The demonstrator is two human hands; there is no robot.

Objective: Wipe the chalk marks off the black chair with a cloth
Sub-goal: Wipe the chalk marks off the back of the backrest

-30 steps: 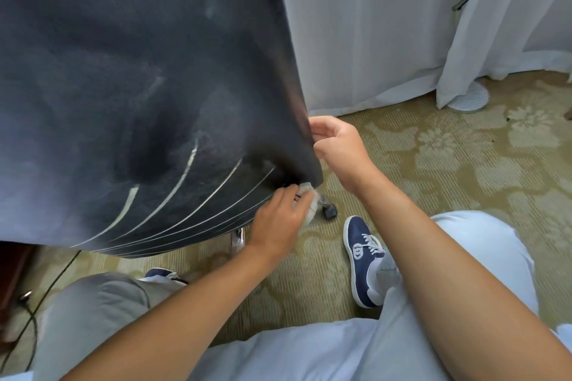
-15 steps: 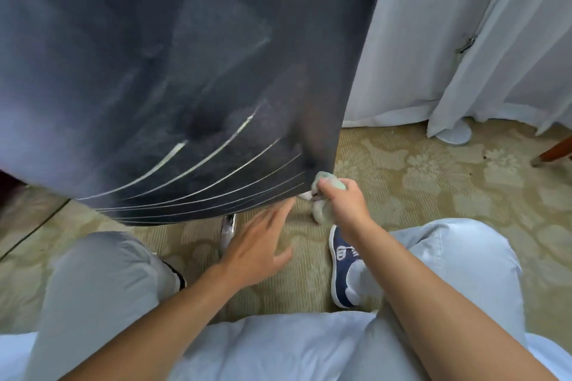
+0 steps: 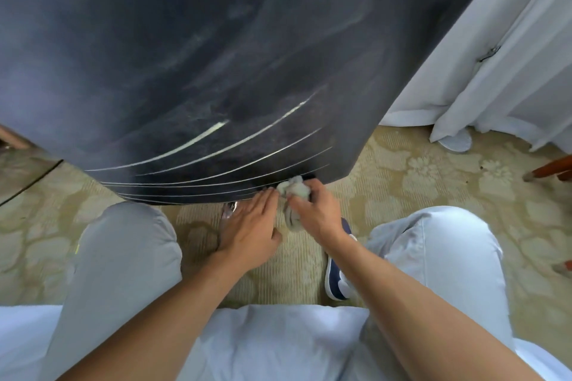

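The left hand (image 3: 250, 226) has a slack grip: fingers straight and together, holding nothing, their tips touching the lower edge of the chair (image 3: 216, 56). Just right of it, the right hand (image 3: 312, 210) has its grip clamped on the cloth (image 3: 295, 190), a crumpled wad pressed against the same edge, with a loose tail hanging below the palm.

That is the change. A second ago the left hand held the cloth at this edge while the right hand pinched the chair's corner; the cloth has since passed to the right hand, and the left hand has opened and come back to steady the edge. I judge the wiping is about to resume from this corner. Chalk marks (image 3: 216, 161) still arc across the chair just above both hands, so much is left.
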